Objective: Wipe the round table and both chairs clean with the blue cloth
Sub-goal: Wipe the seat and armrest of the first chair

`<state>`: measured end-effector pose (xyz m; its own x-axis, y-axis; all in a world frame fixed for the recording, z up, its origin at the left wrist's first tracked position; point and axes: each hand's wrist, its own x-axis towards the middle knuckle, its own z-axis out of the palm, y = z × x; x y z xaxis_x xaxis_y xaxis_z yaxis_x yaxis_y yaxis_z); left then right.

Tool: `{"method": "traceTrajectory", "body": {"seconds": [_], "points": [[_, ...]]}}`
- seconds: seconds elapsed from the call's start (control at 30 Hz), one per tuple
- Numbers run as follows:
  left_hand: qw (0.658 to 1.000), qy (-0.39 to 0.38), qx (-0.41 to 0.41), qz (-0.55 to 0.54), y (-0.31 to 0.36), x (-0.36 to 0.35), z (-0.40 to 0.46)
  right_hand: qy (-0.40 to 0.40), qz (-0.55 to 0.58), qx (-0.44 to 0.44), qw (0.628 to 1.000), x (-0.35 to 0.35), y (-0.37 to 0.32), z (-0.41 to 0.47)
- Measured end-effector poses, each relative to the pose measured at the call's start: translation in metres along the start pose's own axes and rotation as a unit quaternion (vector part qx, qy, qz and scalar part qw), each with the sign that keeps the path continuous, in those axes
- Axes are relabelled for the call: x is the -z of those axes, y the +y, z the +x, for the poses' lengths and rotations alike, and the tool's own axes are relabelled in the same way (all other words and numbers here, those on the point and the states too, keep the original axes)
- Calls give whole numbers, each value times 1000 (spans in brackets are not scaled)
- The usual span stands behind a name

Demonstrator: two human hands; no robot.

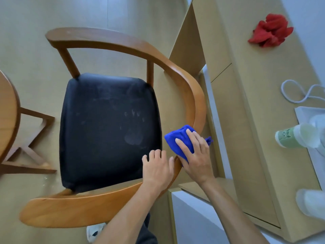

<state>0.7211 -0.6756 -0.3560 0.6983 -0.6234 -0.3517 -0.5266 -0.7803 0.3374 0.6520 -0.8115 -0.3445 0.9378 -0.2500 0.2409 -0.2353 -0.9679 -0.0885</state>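
Note:
I look straight down on a wooden armchair (123, 44) with a curved backrest rail and a dusty black seat (105, 127). My right hand (195, 155) presses the bunched blue cloth (181, 138) onto the curved rail at the chair's right side. My left hand (158, 168) rests on the same rail just beside it, fingers curled over the rail's inner edge near the seat. The round table (7, 117) shows only as a wooden edge at the far left, with its crossed base below.
A light wooden cabinet (246, 120) stands close along the chair's right side. On it lie a red cloth (271, 30), a white cord (299, 94), a white tray and pale cups (290, 138). A white slipper (95, 231) shows at the bottom.

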Motion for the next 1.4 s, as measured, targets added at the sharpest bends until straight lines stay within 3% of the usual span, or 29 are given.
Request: {"method": "traceTrajectory", "body": {"seconds": [0.17,0.37,0.53,0.6,0.7,0.8,0.9,0.97,1.0,1.07,1.13,1.2,1.27,1.33,1.4], "points": [[999,-33,-21,-4,25,-12,17,21,11,-1,1000,4,37,73],[997,-66,0,-27,22,-16,19,-27,46,-30,998,15,59,156],[995,-96,11,-22,20,-23,19,-96,149,-140,974,14,77,229],[993,-116,13,-24,20,-21,21,-93,112,-105,984,20,73,217],[989,-128,30,-72,21,-14,22,-70,48,39,996,27,68,179],[984,-67,31,-162,14,8,35,-125,115,22,985,24,79,201],[960,120,-24,-253,13,61,83,-181,168,-40,968,19,83,242],[939,231,-101,-232,16,101,125,-136,126,-30,982,17,77,247],[940,239,-144,-195,17,119,146,-77,81,-28,993,16,76,243],[953,166,-226,-111,22,141,181,55,62,-99,992,16,74,230],[950,79,-302,-28,27,147,204,118,149,-238,953,14,70,215],[934,79,-343,61,29,145,218,152,252,-385,875,8,63,200],[917,105,-371,99,26,146,229,168,302,-464,816,2,49,191],[905,124,-389,123,24,148,241,170,308,-478,805,-4,40,192],[919,147,-342,132,28,147,250,165,299,-465,817,-3,39,201]]}}
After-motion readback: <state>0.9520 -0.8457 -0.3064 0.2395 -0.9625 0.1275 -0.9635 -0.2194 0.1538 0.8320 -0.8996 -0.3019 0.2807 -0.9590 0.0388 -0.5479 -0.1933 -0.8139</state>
